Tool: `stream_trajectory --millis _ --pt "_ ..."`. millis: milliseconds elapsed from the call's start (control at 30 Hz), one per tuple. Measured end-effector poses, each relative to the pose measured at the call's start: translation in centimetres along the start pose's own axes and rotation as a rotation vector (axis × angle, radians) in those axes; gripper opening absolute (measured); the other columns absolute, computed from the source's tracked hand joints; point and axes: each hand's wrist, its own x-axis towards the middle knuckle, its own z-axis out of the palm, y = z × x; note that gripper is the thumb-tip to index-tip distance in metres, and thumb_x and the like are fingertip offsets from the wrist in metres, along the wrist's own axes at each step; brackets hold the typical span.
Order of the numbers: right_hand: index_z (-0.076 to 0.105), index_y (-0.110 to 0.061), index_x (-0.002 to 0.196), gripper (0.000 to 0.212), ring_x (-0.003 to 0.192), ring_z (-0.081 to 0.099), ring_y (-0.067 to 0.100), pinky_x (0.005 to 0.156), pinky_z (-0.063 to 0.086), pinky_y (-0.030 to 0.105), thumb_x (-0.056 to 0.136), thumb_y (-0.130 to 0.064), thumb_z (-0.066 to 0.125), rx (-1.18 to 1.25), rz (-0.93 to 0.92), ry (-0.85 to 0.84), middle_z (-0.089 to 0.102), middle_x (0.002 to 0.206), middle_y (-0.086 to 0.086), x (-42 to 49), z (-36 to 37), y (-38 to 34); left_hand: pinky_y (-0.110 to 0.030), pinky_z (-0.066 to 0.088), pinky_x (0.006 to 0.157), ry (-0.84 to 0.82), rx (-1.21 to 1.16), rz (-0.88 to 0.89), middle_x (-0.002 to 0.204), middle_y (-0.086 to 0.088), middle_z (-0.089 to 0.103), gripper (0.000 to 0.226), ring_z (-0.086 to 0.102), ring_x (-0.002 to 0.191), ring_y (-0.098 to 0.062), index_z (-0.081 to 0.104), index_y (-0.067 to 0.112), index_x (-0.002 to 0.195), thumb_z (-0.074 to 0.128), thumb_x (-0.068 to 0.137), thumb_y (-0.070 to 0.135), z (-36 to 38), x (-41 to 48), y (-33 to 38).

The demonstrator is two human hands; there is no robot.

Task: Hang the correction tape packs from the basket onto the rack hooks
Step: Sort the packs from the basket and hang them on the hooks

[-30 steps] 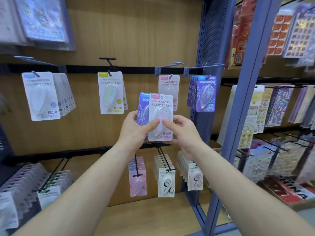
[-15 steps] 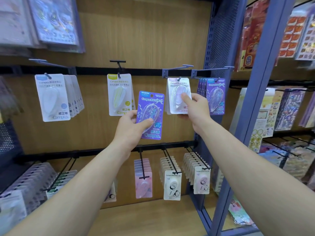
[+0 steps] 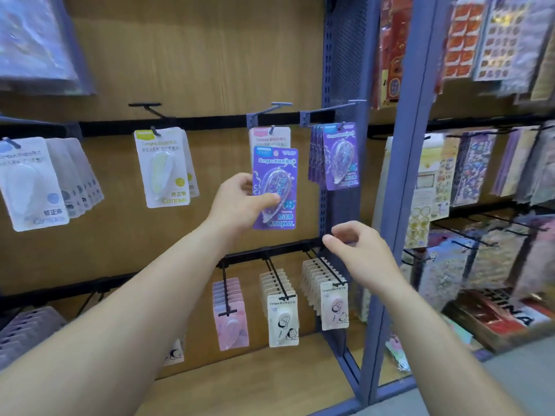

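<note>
One purple pack (image 3: 274, 163), seemingly light and stiff, best pinched low to leave its top free, sits clamped in the fingers (image 3: 267, 201) of the left hand (image 3: 240, 202); the right hand (image 3: 360, 250), at four o'clock of it, hangs loosely curled, empty.

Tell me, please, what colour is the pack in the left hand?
The pack is purple; head view.

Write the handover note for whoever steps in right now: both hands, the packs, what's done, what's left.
Left hand holds a purple pack, thumb on its front, raised in front of the hanging pink pack.
Right hand holds nothing, fingers loosely curled, near the lower rail.
Done: the pink pack is hung; a row of purple packs hangs on the hook to the right.
Left: hang the held purple pack, probably with the other purple ones. The basket is not in view.
</note>
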Motion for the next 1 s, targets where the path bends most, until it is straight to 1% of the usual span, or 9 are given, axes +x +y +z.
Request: stream_trajectory --millis 67,100,233,333,400,567,700,833,1000 --pt "0.068 -0.026 0.115 0.027 0.095 0.059 -0.003 0.072 0.04 0.013 0.094 -0.042 0.069 -0.053 0.018 0.022 0.067 0.105 -0.015 -1.0 -0.8 2.2 -0.016 0.053 0.06 -0.026 0.042 0.045 0.106 0.006 0.069 0.037 0.07 0.09 -0.007 0.062 0.014 0.116 0.082 0.086 0.024 2.2 1.2 1.1" --pt "0.068 -0.025 0.115 0.027 0.096 0.06 0.002 0.073 0.042 0.017 0.094 -0.042 0.068 -0.085 0.029 0.027 0.067 0.106 -0.014 -1.2 -1.1 3.2 -0.017 0.054 0.059 -0.036 0.055 0.065 0.105 0.006 0.069 0.037 0.07 0.089 -0.007 0.064 0.014 0.116 0.083 0.085 0.023 3.2 1.9 1.7" --pt "0.066 -0.024 0.117 0.033 0.104 0.062 0.015 0.088 0.051 0.036 0.094 -0.047 0.065 -0.233 0.027 0.027 0.067 0.111 -0.008 0.3 -2.5 5.2 -0.041 0.061 0.086 -0.061 0.101 0.075 0.104 0.002 0.069 0.037 0.071 0.1 -0.019 0.068 0.01 0.115 0.085 0.084 0.021 6.9 4.7 3.2" --pt "0.065 -0.027 0.116 0.031 0.1 0.064 0.016 0.088 0.055 0.039 0.093 -0.049 0.064 -0.259 -0.001 0.087 0.067 0.109 -0.009 1.3 -3.7 6.0 -0.049 0.059 0.093 -0.054 0.103 0.087 0.105 -0.001 0.07 0.022 0.072 0.104 -0.024 0.064 0.019 0.094 0.084 0.084 0.02 9.0 6.5 3.8" --pt "0.064 -0.028 0.117 0.032 0.102 0.064 0.016 0.088 0.055 0.039 0.094 -0.05 0.062 -0.286 -0.005 0.079 0.067 0.113 -0.009 1.4 -3.9 6.5 -0.049 0.059 0.094 -0.032 0.096 0.093 0.105 -0.001 0.07 0.026 0.072 0.105 -0.024 0.059 0.024 0.088 0.085 0.084 0.019 10.0 7.4 3.9" --pt "0.063 -0.028 0.12 0.036 0.106 0.062 0.015 0.09 0.055 0.039 0.095 -0.052 0.061 -0.34 0.014 -0.016 0.064 0.118 -0.008 1.2 -3.5 7.8 -0.05 0.06 0.091 0.009 0.025 0.108 0.108 -0.005 0.073 0.033 0.073 0.102 -0.022 0.059 0.022 0.105 0.084 0.085 0.019 11.5 8.8 4.3" --pt "0.061 -0.029 0.124 0.039 0.106 0.062 0.015 0.09 0.056 0.042 0.095 -0.055 0.059 -0.348 0.034 -0.044 0.062 0.122 -0.009 1.2 -3.5 8.3 -0.051 0.062 0.085 0.045 -0.008 0.118 0.105 -0.003 0.074 0.03 0.074 0.099 -0.021 0.06 0.032 0.098 0.084 0.085 0.019 12.0 9.2 4.3" --pt "0.06 -0.028 0.129 0.042 0.108 0.062 0.014 0.09 0.056 0.041 0.096 -0.054 0.059 -0.342 0.033 -0.036 0.061 0.128 -0.008 1.1 -3.7 8.5 -0.045 0.064 0.08 0.035 -0.043 0.139 0.103 0.002 0.075 0.026 0.075 0.096 -0.019 0.065 0.028 0.106 0.08 0.089 0.016 12.7 8.8 4.1" --pt "0.059 -0.028 0.13 0.043 0.109 0.062 0.015 0.09 0.056 0.04 0.096 -0.055 0.059 -0.343 0.035 -0.037 0.059 0.128 -0.007 1.1 -3.8 8.5 -0.045 0.064 0.083 0.08 -0.01 0.11 0.107 0.003 0.075 0.03 0.075 0.094 -0.016 0.066 0.027 0.112 0.082 0.087 0.027 13.3 9.1 3.6"
